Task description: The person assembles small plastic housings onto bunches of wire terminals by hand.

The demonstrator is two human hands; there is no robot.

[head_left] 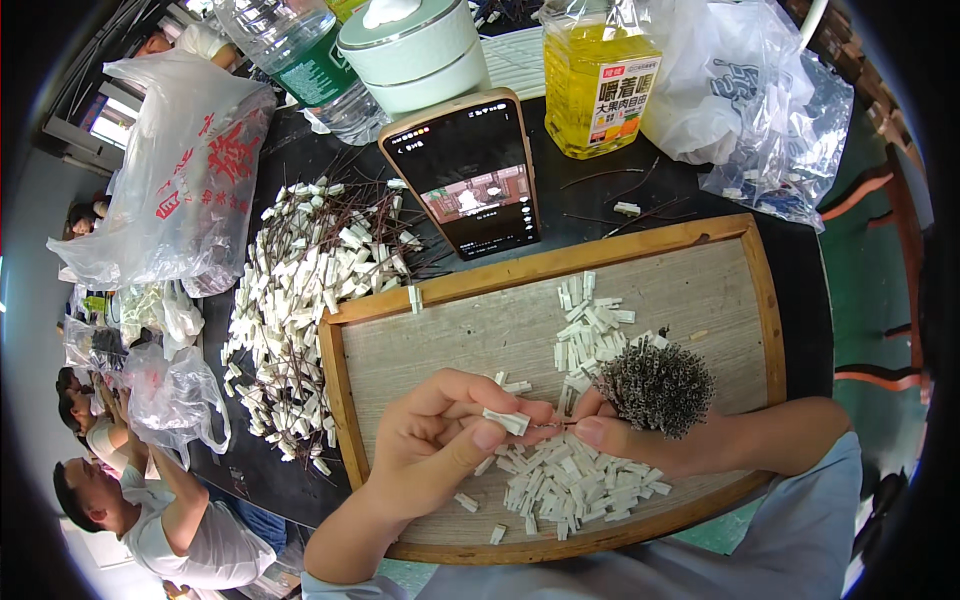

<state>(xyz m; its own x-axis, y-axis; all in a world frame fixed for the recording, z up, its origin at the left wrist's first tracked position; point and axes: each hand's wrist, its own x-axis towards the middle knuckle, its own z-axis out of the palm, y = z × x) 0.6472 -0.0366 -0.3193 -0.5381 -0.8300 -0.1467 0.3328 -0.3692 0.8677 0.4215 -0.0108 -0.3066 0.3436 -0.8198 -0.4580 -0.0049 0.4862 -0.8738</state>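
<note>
Two hands meet over the wooden tray (345, 400) on the desk (300, 170): the left hand (440, 440) pinches a small white plastic piece (507, 421), the right hand (640, 435) grips a bundle of thin wires (655, 385), fingertips pressed on one wire.

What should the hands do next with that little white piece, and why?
Probably push the thin pin into the white piece. The left hand pinches that piece, the right hand aims a pin at it and holds a bundle of pins, and their tips nearly meet.
</note>
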